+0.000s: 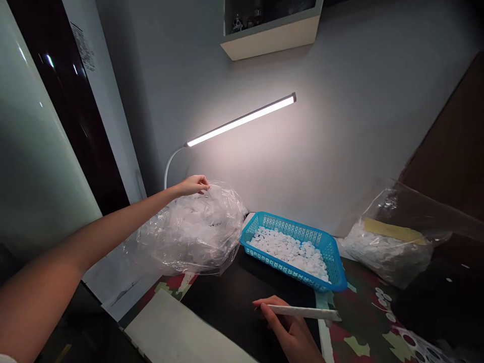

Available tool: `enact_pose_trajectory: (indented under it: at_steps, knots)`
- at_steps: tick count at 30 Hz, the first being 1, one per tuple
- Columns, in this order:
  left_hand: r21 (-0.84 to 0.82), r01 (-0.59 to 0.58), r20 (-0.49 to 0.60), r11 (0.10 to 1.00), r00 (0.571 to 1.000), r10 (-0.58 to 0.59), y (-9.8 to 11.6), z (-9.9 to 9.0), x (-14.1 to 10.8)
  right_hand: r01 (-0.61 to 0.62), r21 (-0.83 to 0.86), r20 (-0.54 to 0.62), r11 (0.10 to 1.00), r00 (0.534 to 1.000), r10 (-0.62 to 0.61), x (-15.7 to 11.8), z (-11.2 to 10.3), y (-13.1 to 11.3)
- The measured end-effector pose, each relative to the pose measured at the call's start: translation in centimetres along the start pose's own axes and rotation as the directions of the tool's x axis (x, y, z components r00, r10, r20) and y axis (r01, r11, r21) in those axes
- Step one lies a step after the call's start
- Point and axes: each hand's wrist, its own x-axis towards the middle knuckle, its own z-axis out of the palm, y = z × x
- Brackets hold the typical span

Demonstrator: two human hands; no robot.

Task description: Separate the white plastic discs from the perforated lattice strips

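Observation:
My left hand is at the top of a large clear plastic bag filled with white, thin material, its fingers pinched on the bag's upper part. What exactly lies between the fingertips is too small to tell. Low in the view, my right hand holds a slim whitish stick-like tool between thumb and fingers, above the black mat. Behind that hand stands a blue perforated basket with many small white round pieces inside.
A lit lamp bar hangs over the table. At the right sits another clear bag of white pieces with a yellow strip. A pale board lies front left. Loose white discs and a perforated white sheet are at the right.

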Motion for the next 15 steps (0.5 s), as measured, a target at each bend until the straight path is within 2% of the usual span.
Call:
enact_pose_trajectory:
  at_steps: [4,7,12,15]
  knots:
    - [0.181,0.011,0.162,0.983,0.986,-0.041,-0.8,-0.3,-0.6,0.004,-0.028,0.050,1.000,0.999,-0.002,0.1,-0.2,0.1]
    - [0.316,0.002,0.201,0.949,0.977,-0.069,-1.4,0.1,-0.6,0.018,-0.045,0.062,0.999,0.998,-0.016,0.1,-0.3,0.2]
    - [0.459,0.000,0.215,0.888,0.970,-0.111,-2.1,3.1,0.1,0.016,-0.025,0.033,1.000,0.999,-0.015,0.1,-0.3,0.3]
    - [0.496,-0.003,0.185,0.868,0.977,-0.102,-2.5,5.2,0.3,0.048,-0.055,0.070,0.997,0.997,-0.044,0.2,-0.4,0.6]
